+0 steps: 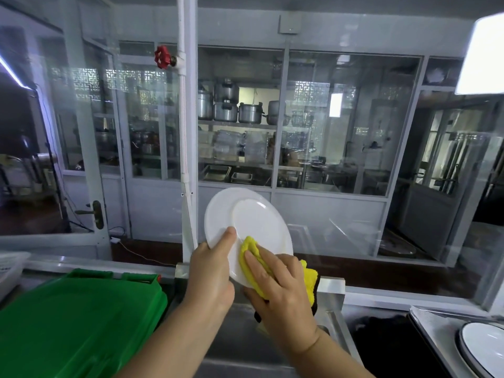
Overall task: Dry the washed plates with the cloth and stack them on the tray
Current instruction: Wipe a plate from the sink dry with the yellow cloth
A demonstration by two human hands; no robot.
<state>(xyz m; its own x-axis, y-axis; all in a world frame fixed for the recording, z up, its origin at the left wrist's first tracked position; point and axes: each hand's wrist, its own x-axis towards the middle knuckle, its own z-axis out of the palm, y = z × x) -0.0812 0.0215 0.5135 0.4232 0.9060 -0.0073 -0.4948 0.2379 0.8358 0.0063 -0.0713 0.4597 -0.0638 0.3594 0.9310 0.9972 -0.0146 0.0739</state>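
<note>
A: Hands?
B: Left hand [211,271] grips round white ceramic plate [245,230], tilted, at its 8 o'clock rim. Right hand [278,285] presses yellow microfibre cloth [252,249] flat on it.
A: Tray?
B: Steel tray [425,320], 4 o'clock, holds dark-rimmed plate [482,347].

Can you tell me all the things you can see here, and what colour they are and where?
plate: one, white, held up tilted in the middle
cloth: one, yellow, pressed on the plate's lower part
lid: one, green, bottom left
rimmed plate: one, white with dark edge, bottom right on a metal tray
valve wheel: one, red, on the white pipe, upper left
pots: several, silver, on shelves behind the glass
left hand: grips the plate's edge
right hand: presses the cloth on the plate
</note>
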